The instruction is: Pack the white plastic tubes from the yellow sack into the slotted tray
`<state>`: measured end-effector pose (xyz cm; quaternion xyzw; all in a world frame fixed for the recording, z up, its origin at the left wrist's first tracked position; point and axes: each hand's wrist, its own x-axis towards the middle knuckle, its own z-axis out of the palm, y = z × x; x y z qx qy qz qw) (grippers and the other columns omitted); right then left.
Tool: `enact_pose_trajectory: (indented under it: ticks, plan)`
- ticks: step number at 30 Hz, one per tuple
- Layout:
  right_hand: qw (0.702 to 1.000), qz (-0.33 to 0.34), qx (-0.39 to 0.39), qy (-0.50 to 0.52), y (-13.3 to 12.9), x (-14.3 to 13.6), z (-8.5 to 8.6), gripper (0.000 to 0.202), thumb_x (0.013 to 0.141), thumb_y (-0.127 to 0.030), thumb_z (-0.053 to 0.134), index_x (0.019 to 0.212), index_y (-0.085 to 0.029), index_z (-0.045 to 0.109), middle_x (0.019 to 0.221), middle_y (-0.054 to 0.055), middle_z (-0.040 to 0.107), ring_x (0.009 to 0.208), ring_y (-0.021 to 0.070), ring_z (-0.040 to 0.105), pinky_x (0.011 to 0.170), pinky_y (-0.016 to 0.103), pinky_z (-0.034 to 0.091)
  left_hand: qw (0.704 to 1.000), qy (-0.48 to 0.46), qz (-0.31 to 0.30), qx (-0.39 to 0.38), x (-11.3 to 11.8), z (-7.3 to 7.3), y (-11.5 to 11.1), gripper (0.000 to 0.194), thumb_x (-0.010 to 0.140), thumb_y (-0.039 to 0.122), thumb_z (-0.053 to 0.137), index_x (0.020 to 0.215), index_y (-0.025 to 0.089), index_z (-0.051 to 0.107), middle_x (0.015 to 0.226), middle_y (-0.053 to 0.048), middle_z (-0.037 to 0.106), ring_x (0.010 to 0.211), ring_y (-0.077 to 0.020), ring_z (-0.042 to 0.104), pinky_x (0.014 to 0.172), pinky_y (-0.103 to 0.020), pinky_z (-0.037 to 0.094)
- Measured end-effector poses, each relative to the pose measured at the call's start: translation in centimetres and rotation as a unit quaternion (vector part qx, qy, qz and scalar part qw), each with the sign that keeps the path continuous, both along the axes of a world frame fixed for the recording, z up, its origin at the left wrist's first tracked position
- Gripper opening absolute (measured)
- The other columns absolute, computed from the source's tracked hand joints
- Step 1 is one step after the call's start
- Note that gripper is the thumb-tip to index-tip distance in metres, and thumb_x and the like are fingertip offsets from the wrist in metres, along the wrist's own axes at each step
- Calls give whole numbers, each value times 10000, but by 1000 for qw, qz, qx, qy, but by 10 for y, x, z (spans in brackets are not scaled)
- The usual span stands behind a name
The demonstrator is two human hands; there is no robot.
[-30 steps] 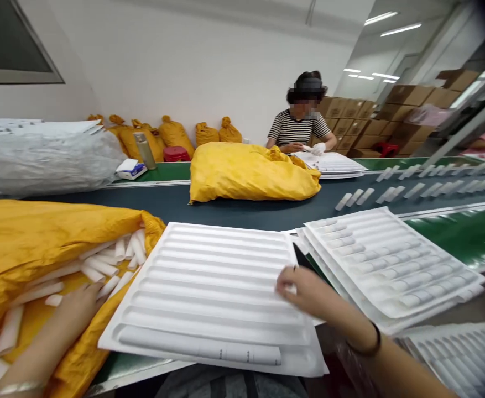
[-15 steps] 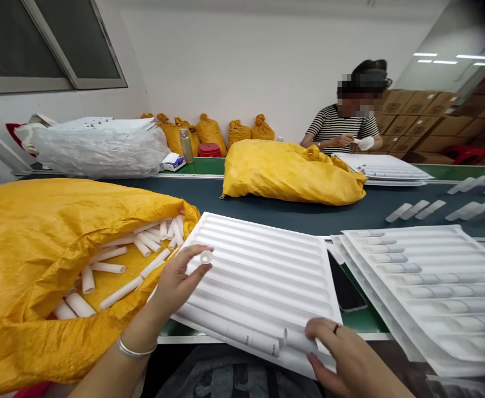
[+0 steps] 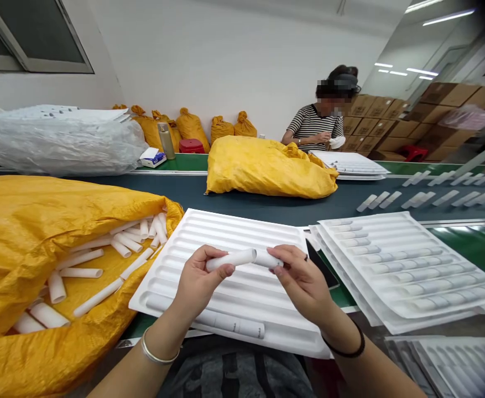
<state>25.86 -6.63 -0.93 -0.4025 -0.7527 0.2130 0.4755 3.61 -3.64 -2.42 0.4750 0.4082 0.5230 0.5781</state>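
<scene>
Over a white ribbed tray [image 3: 242, 232], my left hand [image 3: 203, 276] grips a plain white tube [image 3: 238, 258] between thumb and fingers. My right hand [image 3: 302, 276] pinches a short white tube [image 3: 266, 259] with small marks at its right end. The facing ends of the two tubes meet or nearly meet. Printed tubes [image 3: 234, 325] lie in the tray's near groove. Left of the tray, an open yellow sack [image 3: 60, 215] holds several loose white tubes [image 3: 82, 272].
Stacked trays with tubes [image 3: 391, 265] stand on the right, partly over a dark flat object [image 3: 323, 268]. Across the dark belt [image 3: 176, 190] lies a yellow sack [image 3: 267, 166]. Tubes [image 3: 379, 200] rest on the belt. A person in a striped shirt [image 3: 314, 124] sits opposite.
My right hand has lifted the short tube from the tray's near edge to the tube in my left hand. The left-hand tube has turned from end-on to sideways. The view has shifted right.
</scene>
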Motion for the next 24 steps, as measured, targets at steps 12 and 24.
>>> enact_pose_trajectory:
  ticks: [12, 24]
  plan:
    - [990, 76, 30, -115, 16, 0, 15, 283, 926, -191, 494, 1203, -226, 546, 1064, 87, 613, 1027, 195, 580, 878, 350, 494, 895, 351, -59, 267, -26, 16, -16, 254, 872, 319, 572, 1095, 197, 587, 957, -47, 672, 863, -177, 626, 758, -268, 490]
    - [973, 95, -200, 69, 9, -16, 10, 274, 900, -345, 549, 1074, -151, 630, 879, 56, 597, 642, 100, 581, 583, 231, 507, 789, 406, -7, 462, -25, 2, -21, 389, 859, 125, 577, 1233, 182, 483, 1024, -75, 629, 979, -181, 586, 882, -283, 480]
